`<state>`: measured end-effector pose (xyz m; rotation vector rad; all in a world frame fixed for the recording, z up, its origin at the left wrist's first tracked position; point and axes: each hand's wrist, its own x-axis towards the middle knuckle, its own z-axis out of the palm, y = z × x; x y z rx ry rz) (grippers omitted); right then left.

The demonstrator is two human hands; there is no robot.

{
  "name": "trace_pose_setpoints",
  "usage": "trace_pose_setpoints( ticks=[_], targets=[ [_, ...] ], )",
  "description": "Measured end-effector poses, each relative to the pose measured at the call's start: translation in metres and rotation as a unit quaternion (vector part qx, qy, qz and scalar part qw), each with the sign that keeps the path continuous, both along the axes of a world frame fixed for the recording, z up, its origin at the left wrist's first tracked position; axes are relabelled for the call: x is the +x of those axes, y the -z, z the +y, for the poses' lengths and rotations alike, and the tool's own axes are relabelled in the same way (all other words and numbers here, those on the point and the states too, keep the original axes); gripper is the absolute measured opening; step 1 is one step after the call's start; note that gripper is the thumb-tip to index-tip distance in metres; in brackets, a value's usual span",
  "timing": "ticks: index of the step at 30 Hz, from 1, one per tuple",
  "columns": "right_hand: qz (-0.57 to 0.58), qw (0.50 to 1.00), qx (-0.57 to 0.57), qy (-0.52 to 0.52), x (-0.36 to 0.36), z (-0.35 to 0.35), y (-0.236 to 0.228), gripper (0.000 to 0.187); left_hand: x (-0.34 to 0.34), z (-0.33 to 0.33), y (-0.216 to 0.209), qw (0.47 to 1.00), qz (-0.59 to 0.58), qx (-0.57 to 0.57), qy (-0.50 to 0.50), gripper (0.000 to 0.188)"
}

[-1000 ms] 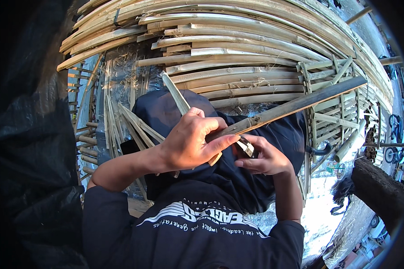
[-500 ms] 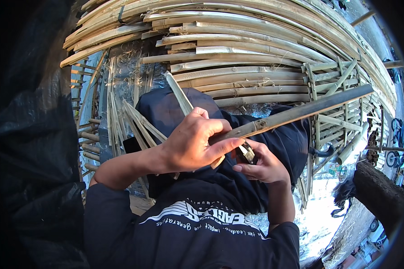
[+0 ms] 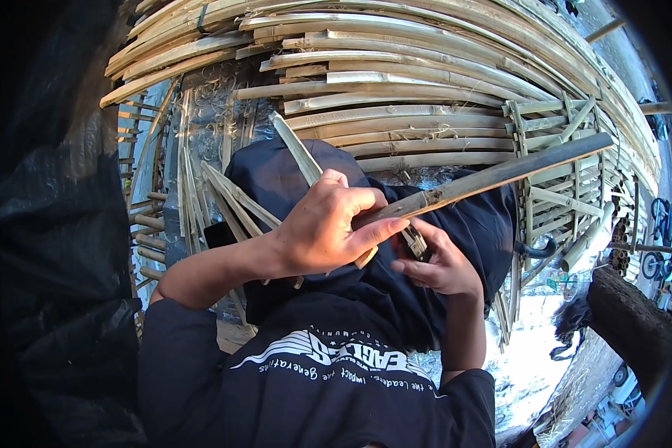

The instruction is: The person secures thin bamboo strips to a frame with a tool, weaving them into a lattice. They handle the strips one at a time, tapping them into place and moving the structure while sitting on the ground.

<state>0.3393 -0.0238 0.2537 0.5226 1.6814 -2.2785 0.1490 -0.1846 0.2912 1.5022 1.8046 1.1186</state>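
My left hand point(image 3: 328, 228) is closed round a split bamboo strip point(image 3: 493, 177) with a dark outer face, which slants up to the right across my lap. A paler bamboo strip point(image 3: 295, 149) passes under the same hand, its short lower end showing below the fingers; whether the hand grips this one too I cannot tell. My right hand point(image 3: 446, 263), just below the dark strip, is closed on a small dark tool with a shiny metal part point(image 3: 414, 243). That tool sits close to my left thumb, and its exact kind is partly hidden by my fingers.
Long split bamboo strips point(image 3: 418, 119) lie stacked ahead of me. Loose thin strips point(image 3: 239, 198) lean by my left leg. Slatted bamboo frames point(image 3: 556, 179) stand to the right, near a thick dark post point(image 3: 631, 321). Black sheeting point(image 3: 60, 261) hangs at the left.
The dark strip has shifted slightly, its far end a little left and higher. My right hand and the tool have moved slightly to the right.
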Motion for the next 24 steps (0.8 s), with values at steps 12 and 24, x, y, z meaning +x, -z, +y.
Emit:
trace_pose_setpoints(
  ticks=[12,24],
  targets=[
    [0.211,0.702,0.644,0.217,-0.004,-0.003,0.024,0.046,-0.001,0.007,-0.007,0.992,-0.102,-0.067,0.004,0.029],
    [0.192,0.714,0.637,0.221,0.007,-0.004,0.024,0.050,0.002,0.007,-0.007,0.998,-0.049,-0.036,0.023,0.030]
  ],
)
